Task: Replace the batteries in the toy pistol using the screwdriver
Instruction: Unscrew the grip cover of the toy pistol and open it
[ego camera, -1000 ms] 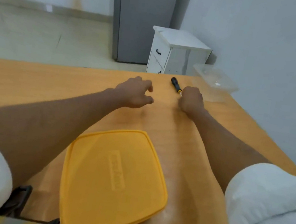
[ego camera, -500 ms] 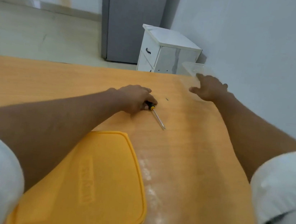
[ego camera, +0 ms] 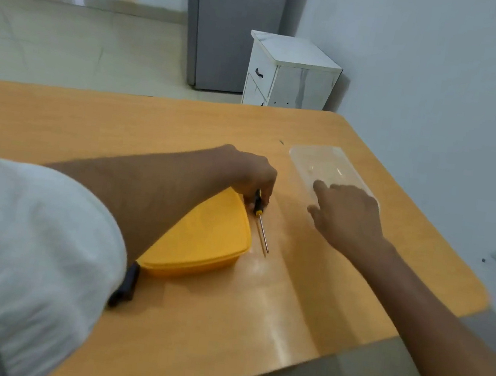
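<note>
Two hands are working over the table (ego camera: 186,123). Left hand (ego camera: 250,172) is gripping the screwdriver (ego camera: 260,218), its handle half hidden under curled fingers, beside a yellow lid (ego camera: 201,244) partly covered by the forearm. Right hand (ego camera: 347,216), fingers spread, is hiding the clear container (ego camera: 322,163)'s near end.

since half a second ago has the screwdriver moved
Yes. The screwdriver, held by the left hand, came toward the person, its shaft now beside the yellow lid.
</note>
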